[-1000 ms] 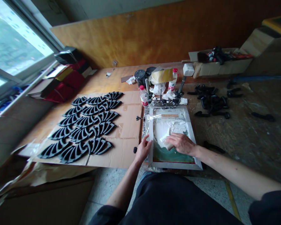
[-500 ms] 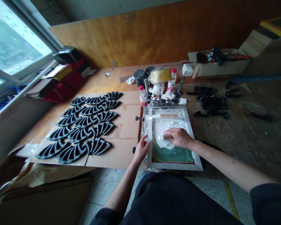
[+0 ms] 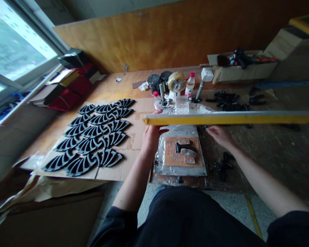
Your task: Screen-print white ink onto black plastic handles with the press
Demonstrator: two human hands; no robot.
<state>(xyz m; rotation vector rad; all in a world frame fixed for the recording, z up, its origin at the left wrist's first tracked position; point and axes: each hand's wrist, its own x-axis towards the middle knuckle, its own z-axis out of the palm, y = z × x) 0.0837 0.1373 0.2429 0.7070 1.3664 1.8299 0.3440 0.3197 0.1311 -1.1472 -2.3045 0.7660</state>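
the left hand (image 3: 150, 139) gripped the flat, yellow-edged silver frame (image 3: 221, 119) at centre right, best held level clear of the curved black plastic handle (image 3: 186, 146) at lower centre, the right hand (image 3: 223, 136)'s finger spread unclear.

Red and dark bundles (image 3: 77, 85) by the window (image 3: 15, 37), a brown wooden panel (image 3: 144, 43) behind.

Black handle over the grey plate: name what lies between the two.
Head view: a brown board, bearing small greyish blocks, lies between the black handle and the grey plate.
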